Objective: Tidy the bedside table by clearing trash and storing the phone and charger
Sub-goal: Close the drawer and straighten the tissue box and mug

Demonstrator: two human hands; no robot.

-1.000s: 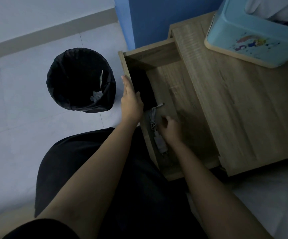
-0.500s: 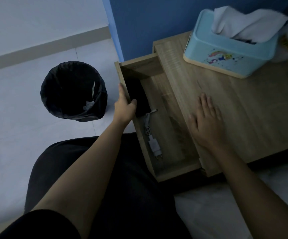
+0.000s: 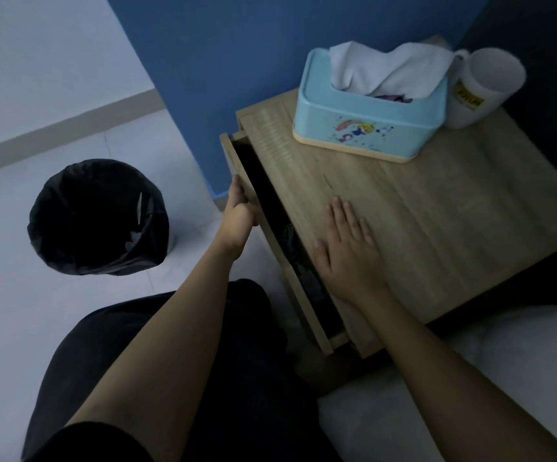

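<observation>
The wooden bedside table (image 3: 437, 208) stands against the blue wall. Its drawer (image 3: 237, 161) is nearly closed, leaving only a narrow dark gap. My left hand (image 3: 240, 208) grips the drawer's front panel. My right hand (image 3: 347, 248) lies flat, fingers spread, on the tabletop near its left edge. The phone and charger are hidden inside the drawer; only a faint shape shows in the gap. A black-lined trash bin (image 3: 98, 216) with some paper scraps inside stands on the floor to the left.
A light blue tissue box (image 3: 367, 125) with white tissue sticking out sits at the back of the tabletop, and a white cup (image 3: 480, 88) stands beside it at the right. White bedding (image 3: 520, 355) lies at the lower right. My dark-clothed knee is below.
The drawer has slid from wide open to almost closed under my left hand. My right hand left the charger inside, came out, and settled flat on the tabletop.
</observation>
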